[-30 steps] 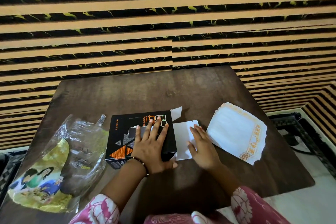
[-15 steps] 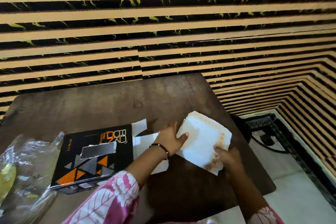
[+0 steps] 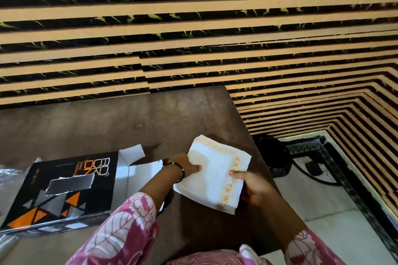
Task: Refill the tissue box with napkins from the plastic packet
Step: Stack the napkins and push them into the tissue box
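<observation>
The person is holding the stack of napkins [image 3: 215,175] just above the table [image 3: 107,122], right of the tissue box [image 3: 62,189]. The left hand [image 3: 185,166] is pinching its left edge, and the right hand [image 3: 249,187] is gripping its near right edge. The napkins are out of the plastic packet [image 3: 8,180] at far left; the box's right end flaps are standing open, so loading seems still ahead. The lid is showing "INFINITY"; its larger orange lettering is not clearly readable.

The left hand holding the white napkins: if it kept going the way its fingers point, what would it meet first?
Already gripping the white gold-bordered napkin stack, the left hand points rightward; beyond, probably the right hand, though depth is unclear.
</observation>
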A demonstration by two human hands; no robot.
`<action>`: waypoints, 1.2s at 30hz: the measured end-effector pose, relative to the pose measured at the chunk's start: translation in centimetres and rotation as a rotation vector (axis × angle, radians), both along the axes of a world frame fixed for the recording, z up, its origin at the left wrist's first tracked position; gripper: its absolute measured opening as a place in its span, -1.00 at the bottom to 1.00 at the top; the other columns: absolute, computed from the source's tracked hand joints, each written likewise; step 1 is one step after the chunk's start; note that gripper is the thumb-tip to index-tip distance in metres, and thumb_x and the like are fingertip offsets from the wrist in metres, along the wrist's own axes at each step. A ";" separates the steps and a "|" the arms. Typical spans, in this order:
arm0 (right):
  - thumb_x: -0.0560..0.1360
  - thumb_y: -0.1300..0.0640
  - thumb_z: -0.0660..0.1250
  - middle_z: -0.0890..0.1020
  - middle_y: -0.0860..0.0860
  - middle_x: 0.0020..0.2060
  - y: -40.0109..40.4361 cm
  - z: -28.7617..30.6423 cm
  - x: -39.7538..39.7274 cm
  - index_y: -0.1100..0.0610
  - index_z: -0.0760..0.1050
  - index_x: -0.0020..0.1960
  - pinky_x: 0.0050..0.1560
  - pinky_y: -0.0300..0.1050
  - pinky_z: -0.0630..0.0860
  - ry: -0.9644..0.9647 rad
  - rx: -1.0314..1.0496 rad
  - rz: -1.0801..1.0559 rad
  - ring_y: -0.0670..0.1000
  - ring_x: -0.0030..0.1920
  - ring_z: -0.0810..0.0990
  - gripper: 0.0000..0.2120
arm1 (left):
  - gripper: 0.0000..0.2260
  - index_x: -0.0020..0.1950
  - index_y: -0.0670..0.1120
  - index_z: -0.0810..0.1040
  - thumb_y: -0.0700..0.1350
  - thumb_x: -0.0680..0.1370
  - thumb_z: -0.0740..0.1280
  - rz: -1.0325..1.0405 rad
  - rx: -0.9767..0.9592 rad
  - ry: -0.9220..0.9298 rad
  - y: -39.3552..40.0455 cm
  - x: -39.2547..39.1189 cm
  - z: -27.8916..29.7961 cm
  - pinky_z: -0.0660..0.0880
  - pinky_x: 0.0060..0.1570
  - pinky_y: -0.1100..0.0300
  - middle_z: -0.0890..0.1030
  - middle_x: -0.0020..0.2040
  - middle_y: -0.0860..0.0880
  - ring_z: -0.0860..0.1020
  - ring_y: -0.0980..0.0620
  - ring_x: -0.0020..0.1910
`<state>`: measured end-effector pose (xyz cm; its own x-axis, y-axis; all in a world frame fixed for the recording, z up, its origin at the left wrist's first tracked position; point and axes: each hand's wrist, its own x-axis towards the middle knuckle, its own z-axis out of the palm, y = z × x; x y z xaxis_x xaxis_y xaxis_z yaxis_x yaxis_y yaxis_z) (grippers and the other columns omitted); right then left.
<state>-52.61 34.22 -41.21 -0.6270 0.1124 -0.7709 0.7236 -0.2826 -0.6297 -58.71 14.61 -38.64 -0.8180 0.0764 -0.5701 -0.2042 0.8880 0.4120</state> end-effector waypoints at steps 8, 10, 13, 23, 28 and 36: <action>0.25 0.30 0.43 0.66 0.18 0.02 3.5 1.2 0.0 0.22 0.56 0.10 0.24 0.18 0.43 0.153 -0.219 0.094 0.19 0.08 0.60 -0.60 | -0.49 0.19 -0.08 0.51 -0.11 0.27 0.53 0.236 0.678 -0.075 0.4 1.2 2.1 0.54 0.14 -0.06 0.65 0.09 -0.07 0.62 -0.07 0.05; 0.15 0.23 0.55 0.68 0.16 -0.01 4.2 1.6 -0.1 0.19 0.56 0.12 0.20 0.18 0.46 0.271 -0.269 0.101 0.17 0.06 0.62 -0.46 | -0.45 0.22 -0.05 0.48 -0.14 0.25 0.52 0.202 0.836 -0.071 0.3 1.7 3.2 0.53 0.14 -0.14 0.64 0.12 -0.10 0.63 -0.10 0.08; -0.03 0.10 0.66 0.69 0.14 0.02 4.5 1.9 -0.4 0.13 0.56 0.13 0.09 0.15 0.52 0.369 -0.389 0.120 0.14 0.03 0.66 -0.26 | -0.46 0.27 -0.06 0.44 -0.18 0.32 0.49 0.150 0.954 -0.055 0.2 2.2 4.8 0.54 0.12 -0.15 0.62 0.17 -0.14 0.61 -0.15 0.11; -0.06 0.16 0.64 0.72 0.11 -0.09 2.7 2.3 -0.5 0.12 0.61 0.01 0.03 0.10 0.55 0.333 -0.479 0.191 0.12 -0.10 0.70 -0.37 | -0.63 0.07 -0.01 0.58 0.10 0.32 0.45 0.201 0.699 0.301 0.1 3.5 6.4 0.57 0.06 -0.10 0.69 -0.02 -0.01 0.66 -0.01 -0.07; -0.04 0.21 0.61 0.72 0.10 -0.16 2.6 3.7 -0.9 0.11 0.62 -0.06 -0.05 0.05 0.59 0.401 -0.501 0.218 0.12 -0.17 0.70 -0.46 | -0.38 0.29 -0.01 0.44 0.12 0.29 0.50 0.324 1.145 0.047 -1.1 4.5 4.9 0.54 0.10 -0.09 0.62 0.17 -0.10 0.62 -0.13 0.11; -0.12 0.23 0.64 0.72 0.16 -0.20 2.9 5.9 -1.1 0.17 0.68 -0.14 -0.18 0.06 0.65 0.444 -0.540 0.353 0.16 -0.24 0.71 -0.46 | -0.13 0.31 -0.05 0.46 0.37 0.12 0.48 0.345 1.313 -0.086 -2.7 5.0 4.1 0.57 0.01 0.14 0.60 0.23 -0.05 0.57 -0.03 0.20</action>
